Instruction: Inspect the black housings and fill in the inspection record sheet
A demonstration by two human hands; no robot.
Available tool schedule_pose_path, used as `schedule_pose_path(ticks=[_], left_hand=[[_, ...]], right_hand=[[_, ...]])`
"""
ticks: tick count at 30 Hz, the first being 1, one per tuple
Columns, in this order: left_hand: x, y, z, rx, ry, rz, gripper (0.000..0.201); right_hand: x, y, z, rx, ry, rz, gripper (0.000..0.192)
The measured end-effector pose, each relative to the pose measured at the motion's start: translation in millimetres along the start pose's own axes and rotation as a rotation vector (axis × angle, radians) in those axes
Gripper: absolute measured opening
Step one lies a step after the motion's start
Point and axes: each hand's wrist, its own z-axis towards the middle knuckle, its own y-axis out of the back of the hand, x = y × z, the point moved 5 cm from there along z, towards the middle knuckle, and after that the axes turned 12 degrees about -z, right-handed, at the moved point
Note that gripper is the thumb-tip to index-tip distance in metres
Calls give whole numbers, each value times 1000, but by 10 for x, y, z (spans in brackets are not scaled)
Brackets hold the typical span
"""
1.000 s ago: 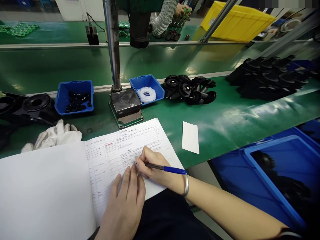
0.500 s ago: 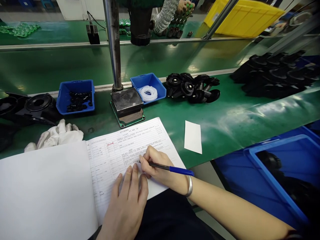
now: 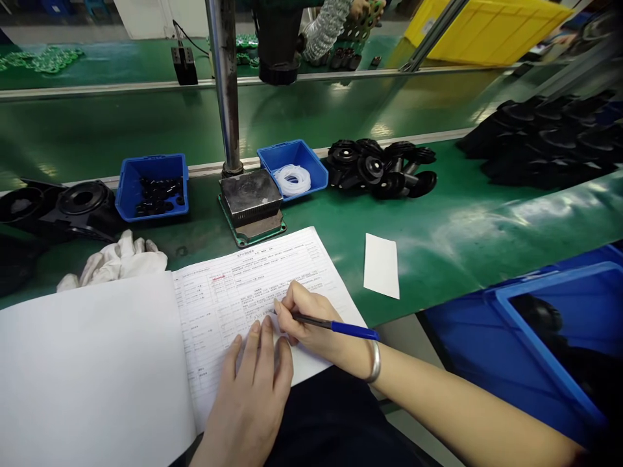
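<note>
A printed form booklet [image 3: 209,337] lies open at the front edge of the green bench, its blank white page turned over to the left. My left hand [image 3: 256,383] rests flat on the printed page with its fingers spread. In my right hand [image 3: 309,318] is a pen [image 3: 354,330] with a blue cap on its back end. The pen tip touches the page among the printed lines, just beyond the left fingertips. A small white slip of paper [image 3: 381,266] lies to the right of the booklet.
Behind the booklet stand a metal press block [image 3: 250,194], a blue bin of black parts [image 3: 121,188] and a blue bin with white tubing [image 3: 265,155]. White gloves [image 3: 121,259] lie at left. Black parts [image 3: 379,168] sit at right; a blue crate [image 3: 516,311] stands below the bench edge.
The whole view has shifted slightly, so the bench things appear a little farther right. The pen hand has moved very slightly over the page; the left hand stays flat.
</note>
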Motion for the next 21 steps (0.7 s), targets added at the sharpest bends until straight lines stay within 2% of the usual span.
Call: schedule_pose_path(ticks=[6,14,21], left_hand=[[21,31,25,-4,-42,50,41],[57,99,9,110,-49,87,48],[29,119,16,73,-63,96,47]], right_hand=[[-12,-26,4,29,-43,-8,23],[-51,-11,-15,12,-101,60,25],[-20,82,-28,61,-92,49,23]])
